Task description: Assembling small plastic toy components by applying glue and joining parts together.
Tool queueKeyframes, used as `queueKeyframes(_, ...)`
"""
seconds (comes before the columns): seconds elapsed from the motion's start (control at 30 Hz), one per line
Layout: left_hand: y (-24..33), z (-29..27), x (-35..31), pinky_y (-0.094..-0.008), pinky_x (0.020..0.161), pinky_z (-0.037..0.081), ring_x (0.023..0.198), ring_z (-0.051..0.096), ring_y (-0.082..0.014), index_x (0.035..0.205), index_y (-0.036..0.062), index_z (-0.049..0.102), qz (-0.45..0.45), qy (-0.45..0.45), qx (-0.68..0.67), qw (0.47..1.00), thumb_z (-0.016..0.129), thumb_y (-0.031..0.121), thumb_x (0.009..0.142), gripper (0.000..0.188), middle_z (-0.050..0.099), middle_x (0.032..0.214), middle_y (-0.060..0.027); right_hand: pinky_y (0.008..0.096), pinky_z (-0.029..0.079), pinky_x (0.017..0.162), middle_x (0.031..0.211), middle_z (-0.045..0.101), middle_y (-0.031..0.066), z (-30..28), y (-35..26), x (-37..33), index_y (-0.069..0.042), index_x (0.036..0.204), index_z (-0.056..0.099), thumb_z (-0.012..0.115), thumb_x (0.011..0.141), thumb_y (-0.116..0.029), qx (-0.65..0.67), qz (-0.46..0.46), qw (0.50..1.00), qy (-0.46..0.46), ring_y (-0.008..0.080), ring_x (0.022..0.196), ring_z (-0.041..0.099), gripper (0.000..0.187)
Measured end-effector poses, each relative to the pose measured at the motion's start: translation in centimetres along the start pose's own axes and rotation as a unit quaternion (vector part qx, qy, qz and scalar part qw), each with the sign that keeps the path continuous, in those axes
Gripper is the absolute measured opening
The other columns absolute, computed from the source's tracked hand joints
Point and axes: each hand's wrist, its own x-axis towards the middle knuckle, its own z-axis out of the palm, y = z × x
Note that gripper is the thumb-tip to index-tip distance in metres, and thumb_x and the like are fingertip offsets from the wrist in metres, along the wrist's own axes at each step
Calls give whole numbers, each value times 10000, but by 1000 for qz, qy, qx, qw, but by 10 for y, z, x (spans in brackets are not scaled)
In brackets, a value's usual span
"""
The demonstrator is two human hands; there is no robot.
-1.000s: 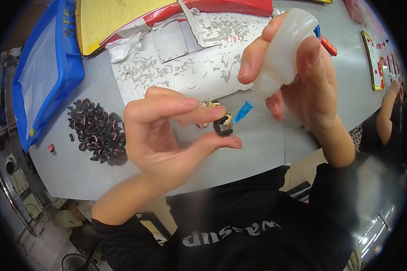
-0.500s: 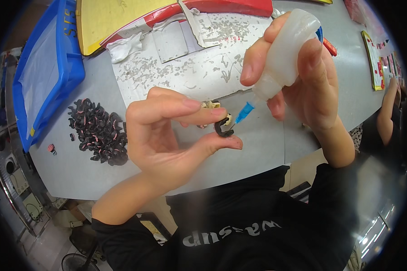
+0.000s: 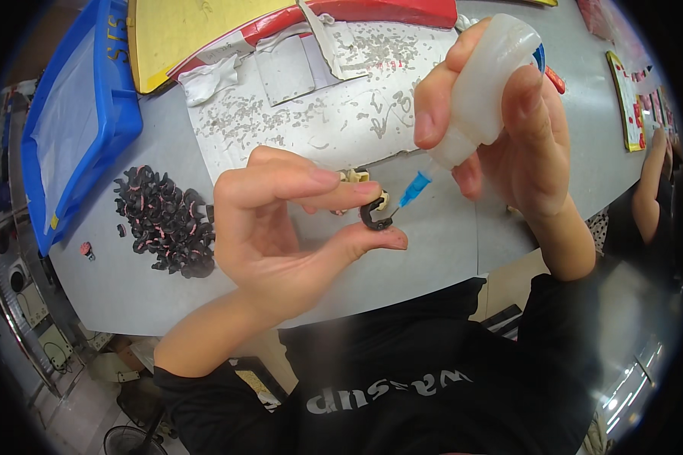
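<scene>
My left hand [image 3: 269, 235] pinches a small black C-shaped piece [image 3: 370, 217] between thumb and fingertips, its gap turned to the right. In my right hand [image 3: 539, 144] is a translucent white squeeze bottle [image 3: 487, 80], tilted with its mouth down toward the left. A blue dispensing needle [image 3: 414, 189] sits at the bottle's mouth. Its thin tip reaches the lower end of the black piece; whether it touches cannot be made out. Small cream-coloured parts [image 3: 358, 175] show behind my left fingers, partly hidden.
A pile of black and pink pieces [image 3: 165, 224] lies left of my hand, with a small red-pink piece [image 3: 87, 250] farther left. Beyond are a blue tray [image 3: 125, 114], a white sheet [image 3: 254, 140] strewn with grey bits, and a yellow-and-red tray [image 3: 205, 30]. Another person's arm [image 3: 648, 189] is at right.
The bottle and needle have shifted slightly right and up with my right hand. The black piece has turned a little in my left fingers, showing a small round detail at its lower end.
</scene>
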Motion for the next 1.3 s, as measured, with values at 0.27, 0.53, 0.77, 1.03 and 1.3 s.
queueKeyframes(0.27, 1, 0, 0, -215, 646, 487, 739, 603, -137, 1032, 8, 429, 3, 1, 3, 1000, 800, -58, 577, 592, 569, 875, -121, 146, 364, 392, 815, 584, 131, 1, 0, 1, -48, 1106, 409, 307, 931, -502, -3, -9, 1000, 14, 46, 392, 411, 497)
queueKeyframes(0.53, 1, -1, -1, -198, 632, 417, 711, 569, -106, 1032, 26, 450, -10, -5, 18, 1000, 812, -44, 566, 594, 579, 857, -91, 145, 376, 398, 849, 583, 147, 1, 3, 1, -39, 1117, 417, 314, 936, -485, 14, -18, 999, 24, 47, 414, 421, 493)
queueKeyframes(0.77, 2, 1, -1, -207, 629, 417, 700, 543, -100, 1034, 27, 452, -17, 4, 10, 1000, 815, -43, 561, 600, 580, 851, -88, 147, 387, 397, 870, 587, 163, 1, 1, 1, -27, 1122, 417, 323, 936, -479, -5, -14, 1000, 20, 53, 421, 439, 497)
queueKeyframes(1.03, -1, 0, -3, -218, 618, 373, 702, 528, -100, 1026, 42, 438, -21, 22, 12, 999, 817, -15, 574, 592, 643, 838, -83, 167, 416, 462, 882, 591, 157, -1, -1, 2, -28, 1104, 437, 362, 934, -434, 29, 5, 999, 32, 67, 490, 479, 446)
queueKeyframes(1.3, 0, -7, -5, -226, 648, 388, 784, 544, -116, 1106, 48, 338, -13, 70, 65, 995, 825, 21, 586, 713, 626, 848, -82, 327, 436, 813, 1090, 565, 221, -6, -16, 13, -33, 1100, 438, 562, 874, -340, 137, 33, 980, 138, 205, 982, 546, 401)
